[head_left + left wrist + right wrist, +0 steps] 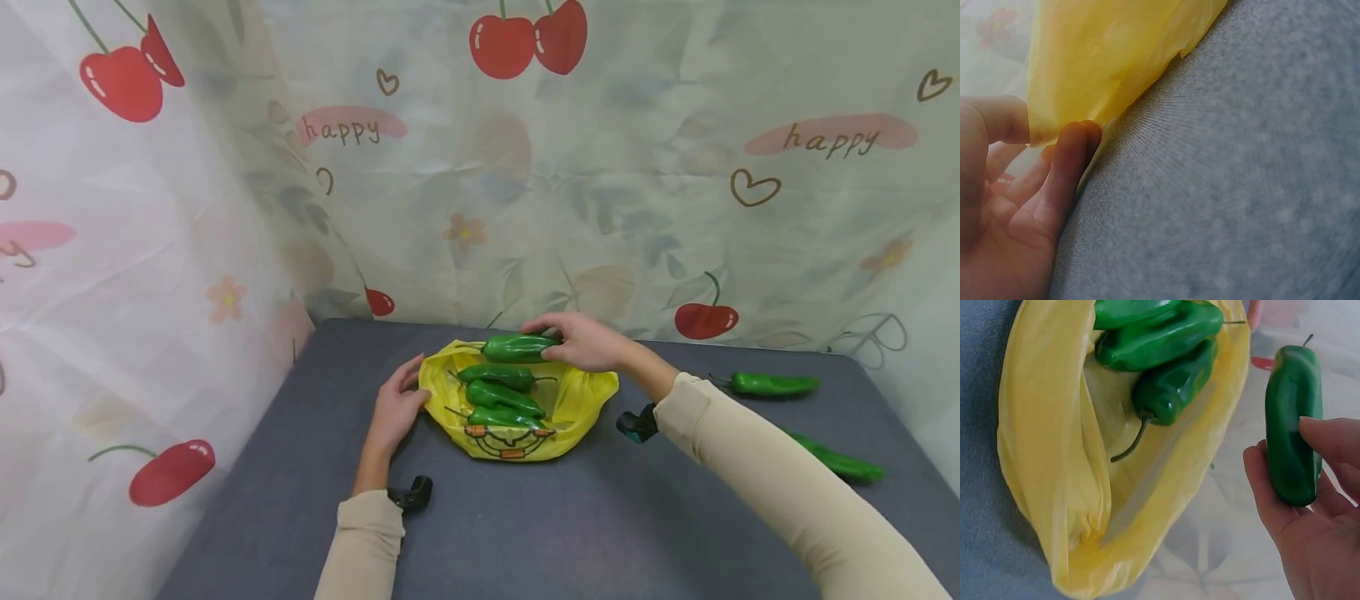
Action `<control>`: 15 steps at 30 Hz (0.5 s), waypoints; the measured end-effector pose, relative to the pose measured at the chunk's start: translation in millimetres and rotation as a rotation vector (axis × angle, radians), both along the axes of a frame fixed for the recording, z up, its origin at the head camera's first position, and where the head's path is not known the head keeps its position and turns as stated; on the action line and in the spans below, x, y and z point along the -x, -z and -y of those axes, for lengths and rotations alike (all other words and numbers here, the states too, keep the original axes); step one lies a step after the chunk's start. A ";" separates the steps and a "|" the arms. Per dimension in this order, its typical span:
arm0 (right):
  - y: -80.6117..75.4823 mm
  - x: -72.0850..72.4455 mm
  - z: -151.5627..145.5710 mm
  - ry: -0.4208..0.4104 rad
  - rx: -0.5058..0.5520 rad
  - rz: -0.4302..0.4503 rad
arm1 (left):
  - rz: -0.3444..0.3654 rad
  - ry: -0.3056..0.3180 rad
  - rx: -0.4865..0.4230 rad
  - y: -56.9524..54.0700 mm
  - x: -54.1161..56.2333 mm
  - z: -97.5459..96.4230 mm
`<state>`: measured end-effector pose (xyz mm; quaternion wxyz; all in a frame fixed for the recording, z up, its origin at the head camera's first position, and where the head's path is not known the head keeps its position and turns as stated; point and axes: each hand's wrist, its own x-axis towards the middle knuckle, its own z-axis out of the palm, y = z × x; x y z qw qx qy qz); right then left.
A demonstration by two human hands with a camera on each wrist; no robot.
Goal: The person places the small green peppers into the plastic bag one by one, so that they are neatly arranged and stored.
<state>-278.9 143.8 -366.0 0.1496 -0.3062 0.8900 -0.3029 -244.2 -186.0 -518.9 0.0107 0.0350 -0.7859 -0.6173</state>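
Note:
A yellow plastic bag (588, 400) lies with its mouth spread wide on the table. Inside it are several green peppers (501, 394), some with thin stems. My left hand (396, 410) is at the bag's left rim; in the left wrist view its thumb and fingers pinch the yellow film (1110, 62). Over the back of the bag, my right hand (588, 342) grips one more green pepper (517, 348) between thumb and fingers. That held pepper (1291, 425) shows in the right wrist view beside the bag's opening, its stem pointing away from the palm.
Two more green peppers lie to the right on the dark grey table (517, 525): one farther back (776, 384), one nearer (840, 462), partly behind my right sleeve (780, 483). A cherry-printed curtain (570, 183) hangs behind the table and along its left side.

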 end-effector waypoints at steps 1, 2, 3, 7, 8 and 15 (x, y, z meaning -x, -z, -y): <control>0.7 0.3 3.3 -0.002 0.000 0.005 | 0.001 -0.003 0.001 -0.4 -0.4 0.4; 1.7 0.5 6.8 -0.005 0.003 0.013 | 0.003 -0.004 0.002 -0.7 -0.8 0.8; 2.9 0.7 10.0 -0.009 0.006 0.019 | 0.005 -0.003 0.001 -0.6 -0.7 1.0; 9.4 1.4 21.7 -0.030 0.006 0.017 | 0.010 0.000 -0.005 -0.4 -0.5 1.5; 11.5 2.0 24.2 -0.036 0.001 0.018 | 0.010 0.001 -0.007 -0.1 -0.6 1.5; 15.0 5.3 38.3 -0.059 -0.044 -0.010 | 0.000 -0.004 -0.009 0.4 0.0 1.4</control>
